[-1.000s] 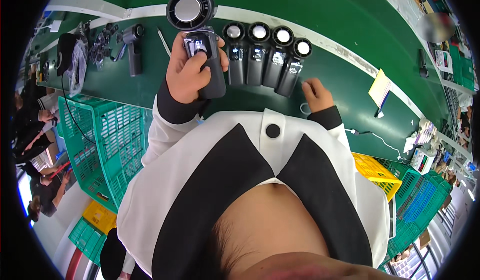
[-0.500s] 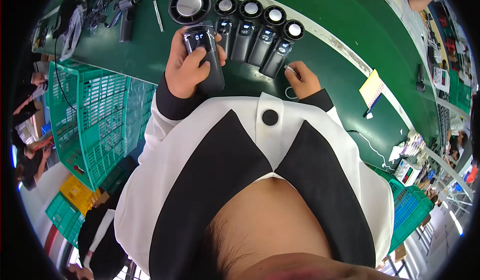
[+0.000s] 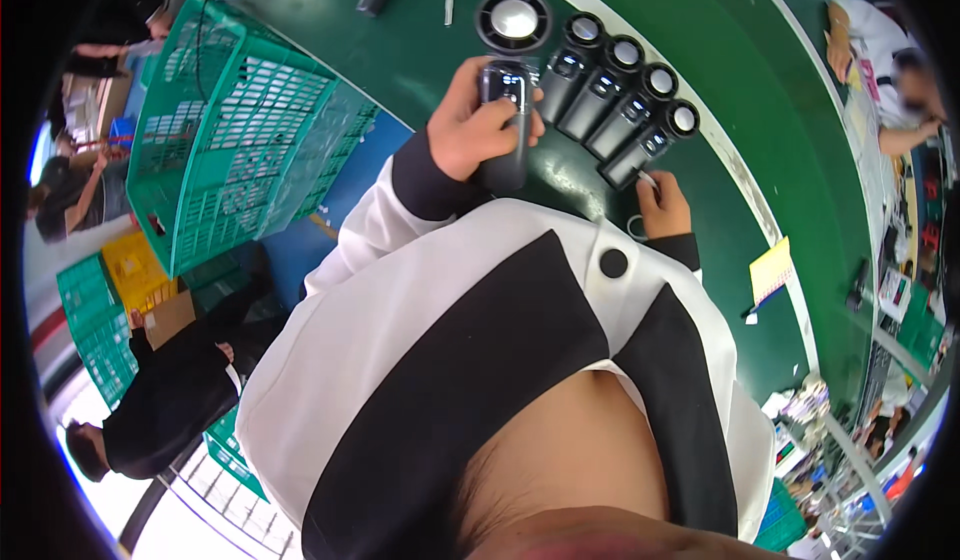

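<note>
Evidently, from left to right, the green crate [image 3: 235,150] stands beside the table [image 3: 410,70], and then comes the left hand [image 3: 475,132], its fingers clamped around a dark handheld fan [image 3: 507,82]. The fan's round head points away from the body, face up; the thumb bends across the front of the handle, and fingertips curl round its right edge. The step in hand looks like handling this fan by its front, and the next move would call for a steady grip with the thumb free to press. Further right, four similar fans [image 3: 632,112] lie side by side in a slanting row. Last, the right hand [image 3: 668,208] reaches in low, wrist near the table edge, thumb and forefinger together on what appears to be a white cable [image 3: 634,226] close to the rightmost fan's base; whether it is plugged in cannot be told.
</note>
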### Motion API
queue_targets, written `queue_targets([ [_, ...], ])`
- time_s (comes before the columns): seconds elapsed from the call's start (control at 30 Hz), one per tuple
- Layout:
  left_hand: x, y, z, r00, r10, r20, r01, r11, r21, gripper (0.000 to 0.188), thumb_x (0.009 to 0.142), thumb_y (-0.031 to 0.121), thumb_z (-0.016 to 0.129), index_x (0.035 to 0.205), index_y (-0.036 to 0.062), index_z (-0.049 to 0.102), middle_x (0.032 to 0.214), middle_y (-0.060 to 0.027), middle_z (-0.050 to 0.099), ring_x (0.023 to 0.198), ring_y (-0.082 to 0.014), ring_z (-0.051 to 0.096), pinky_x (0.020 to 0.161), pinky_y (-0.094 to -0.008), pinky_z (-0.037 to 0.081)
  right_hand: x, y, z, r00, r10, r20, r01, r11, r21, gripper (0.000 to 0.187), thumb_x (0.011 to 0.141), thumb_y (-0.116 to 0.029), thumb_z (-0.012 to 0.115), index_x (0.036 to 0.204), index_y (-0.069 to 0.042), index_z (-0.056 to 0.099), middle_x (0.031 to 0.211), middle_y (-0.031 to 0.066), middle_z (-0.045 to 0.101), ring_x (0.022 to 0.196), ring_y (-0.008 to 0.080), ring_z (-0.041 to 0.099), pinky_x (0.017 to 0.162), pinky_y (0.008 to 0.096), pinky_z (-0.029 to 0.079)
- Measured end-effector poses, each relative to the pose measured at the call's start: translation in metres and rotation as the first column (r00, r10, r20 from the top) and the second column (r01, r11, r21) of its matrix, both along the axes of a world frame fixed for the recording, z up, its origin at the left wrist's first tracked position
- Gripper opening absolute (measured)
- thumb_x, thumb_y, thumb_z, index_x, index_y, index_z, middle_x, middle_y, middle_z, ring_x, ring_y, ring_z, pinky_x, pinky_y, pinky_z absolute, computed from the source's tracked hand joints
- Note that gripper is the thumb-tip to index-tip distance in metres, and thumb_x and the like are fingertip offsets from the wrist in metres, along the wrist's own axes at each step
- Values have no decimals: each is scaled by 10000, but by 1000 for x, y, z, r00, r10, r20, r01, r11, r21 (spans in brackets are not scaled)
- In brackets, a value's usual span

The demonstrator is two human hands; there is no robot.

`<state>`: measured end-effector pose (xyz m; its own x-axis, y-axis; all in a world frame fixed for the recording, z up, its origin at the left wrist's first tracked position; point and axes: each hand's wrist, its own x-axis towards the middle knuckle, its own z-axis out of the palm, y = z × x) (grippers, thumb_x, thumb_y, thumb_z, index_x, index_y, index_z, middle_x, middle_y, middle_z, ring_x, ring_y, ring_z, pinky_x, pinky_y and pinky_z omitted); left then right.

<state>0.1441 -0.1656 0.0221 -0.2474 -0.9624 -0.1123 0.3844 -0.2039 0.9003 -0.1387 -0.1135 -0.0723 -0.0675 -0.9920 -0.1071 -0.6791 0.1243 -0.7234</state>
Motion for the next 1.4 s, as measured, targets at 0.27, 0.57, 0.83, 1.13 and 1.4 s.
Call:
queue_targets([
  [0.27,6,7,-2,998,63,30,-66,994,84,516,692,-78,371,1198,-21,291,1015,-181,510,772,-242,555,686,-368,473,-1,2,0,997,18,-73,-16,1000,24,200,813,-196,574,916,-27,544,731,125,583,641,242,571,605,338,446],
  [0.57,14,10,-14,998,55,1,-55,998,-9,454,753,-43,339,1204,-5,301,1050,-204,503,793,-274,564,688,-371,489,0,2,-1,998,11,-58,-8,999,54,193,799,-181,577,912,-27,547,818,172,589,723,308,589,649,373,458],
  [0.83,7,6,-12,999,34,37,-35,999,23,466,734,-31,350,1198,-6,308,1052,-196,497,798,-265,552,690,-370,467,0,0,7,997,-15,-73,20,998,65,172,788,-161,570,893,-28,544,789,165,582,715,308,576,643,374,448],
  [1.13,11,-17,-43,986,43,163,-69,985,159,407,854,40,424,1245,-11,322,972,-167,556,783,-250,581,673,-339,482,-4,-9,13,995,-79,-68,85,992,96,172,769,-156,591,886,-34,561,775,171,610,732,322,600,663,371,471],
  [1.4,27,-86,-117,956,-67,287,55,997,51,436,804,-11,454,1231,-69,386,1026,-93,546,915,-147,515,773,-240,419,12,-35,2,939,-289,-189,309,947,85,291,817,-289,547,859,-2,576,784,207,616,765,372,592,693,419,466],
])
